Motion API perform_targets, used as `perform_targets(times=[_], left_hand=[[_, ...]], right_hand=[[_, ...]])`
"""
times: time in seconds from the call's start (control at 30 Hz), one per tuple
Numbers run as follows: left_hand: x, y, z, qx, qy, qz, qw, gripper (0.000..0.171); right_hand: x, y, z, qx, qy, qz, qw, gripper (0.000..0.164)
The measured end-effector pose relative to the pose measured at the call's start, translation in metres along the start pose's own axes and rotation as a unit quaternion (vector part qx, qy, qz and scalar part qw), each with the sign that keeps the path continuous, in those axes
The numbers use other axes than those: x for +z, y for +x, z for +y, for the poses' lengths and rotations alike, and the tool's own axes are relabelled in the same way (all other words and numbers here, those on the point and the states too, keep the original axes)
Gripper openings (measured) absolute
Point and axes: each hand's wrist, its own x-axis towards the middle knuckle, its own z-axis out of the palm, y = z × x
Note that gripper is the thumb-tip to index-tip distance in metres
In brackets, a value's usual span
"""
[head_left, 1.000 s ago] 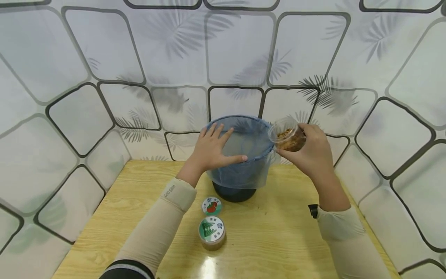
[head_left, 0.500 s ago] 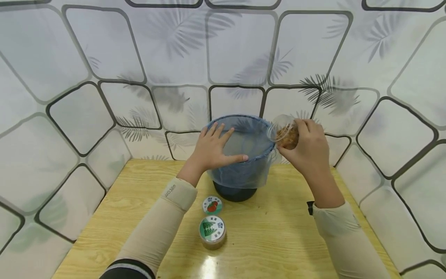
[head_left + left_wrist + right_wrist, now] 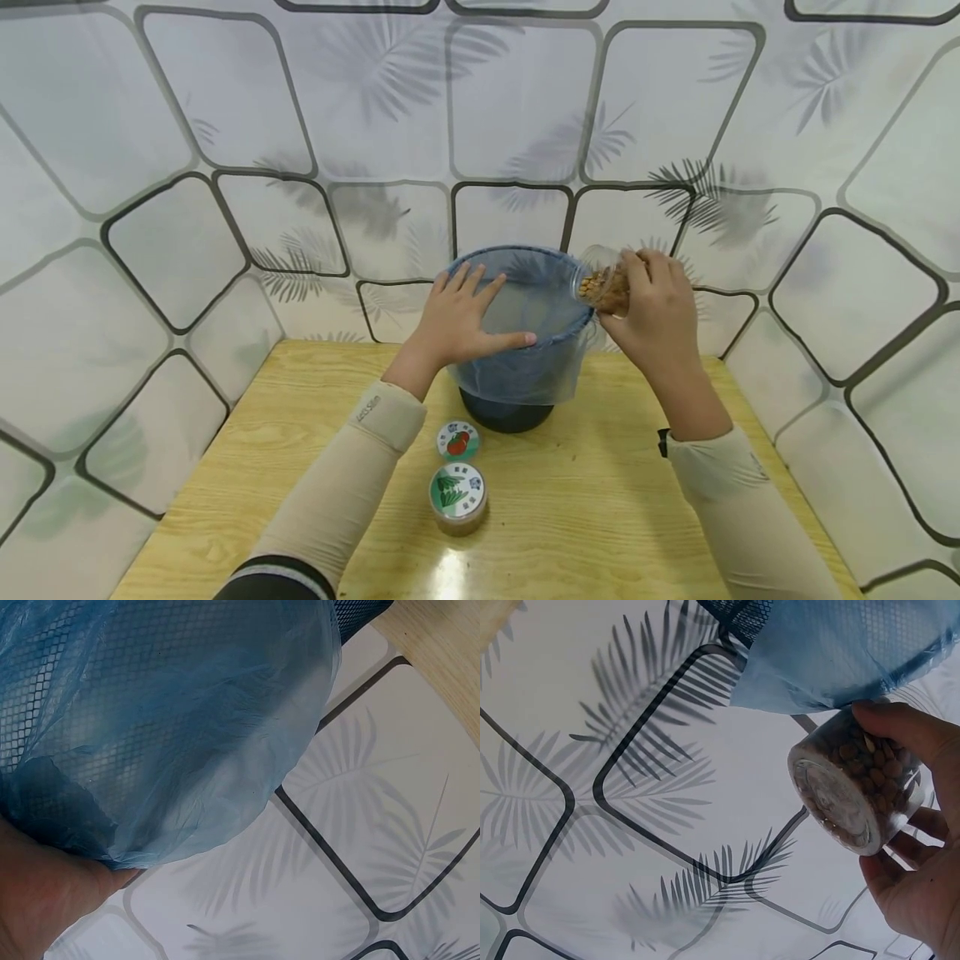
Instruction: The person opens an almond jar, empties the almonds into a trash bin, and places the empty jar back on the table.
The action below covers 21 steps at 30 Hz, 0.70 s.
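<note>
Clear jar (image 3: 602,285) tipped at the right rim of the bin (image 3: 507,415)

We see the right hand (image 3: 662,310) gripping the jar of brown pieces (image 3: 881,769), its mouth towards the blue bag (image 3: 517,379) lining the bin. The left hand (image 3: 457,327) rests, fingers straight and spread, at the opposite rim. In front, a lidded jar (image 3: 458,493) stands on the table (image 3: 600,517).

I watch from far the two forearms (image 3: 337,492), which reach forward from the lower edge of the head view, with the hands apart. The left hand (image 3: 457,321) is palm down, its fingers straight and spread, its thumb pointing toward the right hand (image 3: 660,304). This one keeps a curled grip, I see: the thumb on one side, the fingers opposite. Both wrists (image 3: 697,408) show bare below the sleeves (image 3: 738,508).
</note>
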Motion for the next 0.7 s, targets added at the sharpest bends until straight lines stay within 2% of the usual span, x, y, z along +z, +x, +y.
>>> perform_targets(times=[0.7], left_hand=[[0.0,0.0005,0.0005,-0.002,0.002,-0.004,1.0,0.107]], right_hand=[[0.0068,0.0005,0.0007,-0.034,-0.026,0.016,0.999,0.077]])
